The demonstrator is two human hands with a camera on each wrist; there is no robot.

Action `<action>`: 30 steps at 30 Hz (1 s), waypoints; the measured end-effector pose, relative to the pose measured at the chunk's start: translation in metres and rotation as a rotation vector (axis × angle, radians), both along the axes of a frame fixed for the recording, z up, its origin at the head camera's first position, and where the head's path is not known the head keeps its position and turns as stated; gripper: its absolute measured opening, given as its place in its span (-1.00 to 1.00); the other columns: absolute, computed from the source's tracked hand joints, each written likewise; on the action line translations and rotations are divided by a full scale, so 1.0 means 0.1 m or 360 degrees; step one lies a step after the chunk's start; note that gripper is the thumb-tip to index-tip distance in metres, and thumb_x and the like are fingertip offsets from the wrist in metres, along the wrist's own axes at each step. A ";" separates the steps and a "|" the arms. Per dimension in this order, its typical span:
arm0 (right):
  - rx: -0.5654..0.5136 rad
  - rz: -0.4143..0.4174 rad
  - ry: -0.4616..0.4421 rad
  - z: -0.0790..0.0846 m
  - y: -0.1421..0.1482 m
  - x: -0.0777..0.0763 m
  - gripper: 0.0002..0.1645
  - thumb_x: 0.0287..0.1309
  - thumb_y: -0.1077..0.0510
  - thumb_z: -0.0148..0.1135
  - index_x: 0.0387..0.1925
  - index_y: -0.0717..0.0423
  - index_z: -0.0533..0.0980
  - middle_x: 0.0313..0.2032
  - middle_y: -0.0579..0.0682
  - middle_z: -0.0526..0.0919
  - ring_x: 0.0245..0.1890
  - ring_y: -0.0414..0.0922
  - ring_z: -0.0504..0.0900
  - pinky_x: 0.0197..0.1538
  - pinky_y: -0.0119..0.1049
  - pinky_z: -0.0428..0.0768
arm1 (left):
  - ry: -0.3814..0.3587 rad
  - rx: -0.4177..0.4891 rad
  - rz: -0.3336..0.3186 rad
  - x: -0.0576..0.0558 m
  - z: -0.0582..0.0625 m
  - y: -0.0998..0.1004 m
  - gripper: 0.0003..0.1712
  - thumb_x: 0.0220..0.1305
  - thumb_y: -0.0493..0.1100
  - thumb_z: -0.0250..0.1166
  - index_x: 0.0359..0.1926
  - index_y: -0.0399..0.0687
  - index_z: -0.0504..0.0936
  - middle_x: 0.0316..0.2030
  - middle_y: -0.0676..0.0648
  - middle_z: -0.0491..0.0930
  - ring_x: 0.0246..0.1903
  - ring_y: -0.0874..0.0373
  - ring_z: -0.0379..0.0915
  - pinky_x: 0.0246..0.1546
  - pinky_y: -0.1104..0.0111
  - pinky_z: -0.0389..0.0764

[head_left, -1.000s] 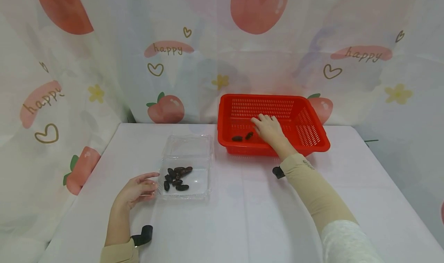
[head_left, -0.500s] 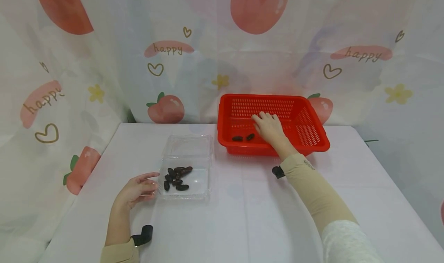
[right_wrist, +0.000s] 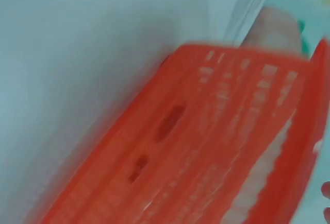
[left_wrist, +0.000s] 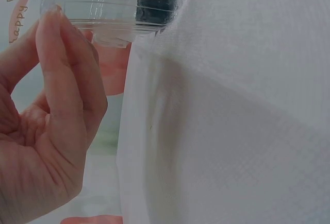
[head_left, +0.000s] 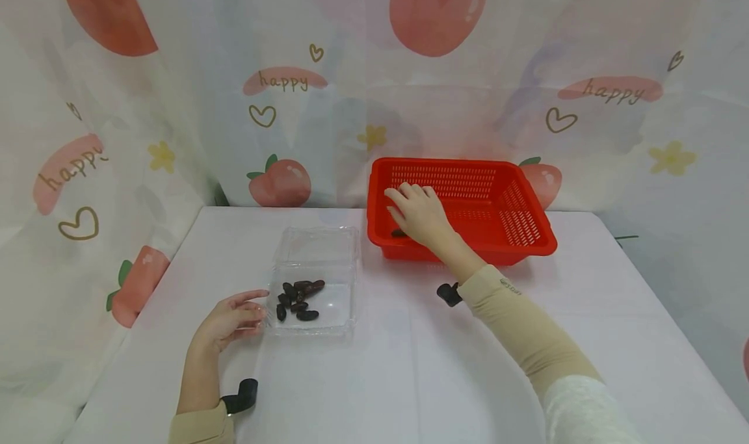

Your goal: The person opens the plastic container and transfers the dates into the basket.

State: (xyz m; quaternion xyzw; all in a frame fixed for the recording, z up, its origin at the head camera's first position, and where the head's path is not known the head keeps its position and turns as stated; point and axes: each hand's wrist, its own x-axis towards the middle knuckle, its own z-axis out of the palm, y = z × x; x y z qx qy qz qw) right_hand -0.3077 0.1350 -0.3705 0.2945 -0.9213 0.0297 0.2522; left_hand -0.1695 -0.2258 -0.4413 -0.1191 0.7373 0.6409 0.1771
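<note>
Obscuring dark fruit (head_left: 398, 233) (dates, perhaps): right hand (head_left: 419, 215).

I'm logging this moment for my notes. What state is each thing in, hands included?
Clear container: open, lid laid back
Dark pieces in the container: loose, clustered leftward
Red basket: upright, open-topped
Two dark pieces in the basket: loose, apart
Left hand: at the container's side, grip unclear
Right hand: fingers bent at the basket, holding unclear
Printed backdrop: hanging

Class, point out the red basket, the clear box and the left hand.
Red basket (head_left: 475, 219), head view: bare floor.
Clear box (head_left: 337, 301), head view: bare right floor.
Left hand (head_left: 230, 320), head view: mid-hand.
</note>
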 end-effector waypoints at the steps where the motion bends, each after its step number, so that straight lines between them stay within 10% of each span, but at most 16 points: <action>1: -0.0003 0.0038 0.0020 0.01 -0.06 0.03 -0.62 0.16 0.07 0.17 0.01 0.05 0.43 -0.24 0.05 0.47 -0.22 -0.01 0.45 -0.15 -0.16 0.44 | -0.0001 0.0001 -0.0002 0.00 0.00 0.00 -0.38 0.13 -0.32 0.26 0.23 -0.31 0.29 -0.37 0.00 0.48 -0.46 0.21 0.47 -0.41 0.44 0.61; 12: 0.0144 0.0412 0.0072 -0.15 -0.63 0.42 -0.68 0.13 0.02 0.19 -0.06 -0.05 0.46 -0.29 -0.04 0.49 -0.23 -0.10 0.46 -0.10 -0.26 0.40 | -0.0018 -0.0007 0.0000 -0.01 0.01 -0.01 -0.39 0.14 -0.32 0.26 0.22 -0.28 0.30 -0.34 0.00 0.45 -0.45 0.21 0.47 -0.40 0.45 0.60; 30: 0.0472 0.0609 -0.0125 -0.58 -1.06 0.77 -0.64 0.15 -0.06 0.15 0.00 -0.15 0.42 -0.22 -0.11 0.48 -0.17 -0.14 0.45 -0.10 -0.31 0.39 | -0.0021 0.0008 0.0010 0.00 0.00 0.00 -0.39 0.13 -0.32 0.27 0.22 -0.29 0.31 -0.37 0.02 0.48 -0.45 0.20 0.47 -0.40 0.44 0.61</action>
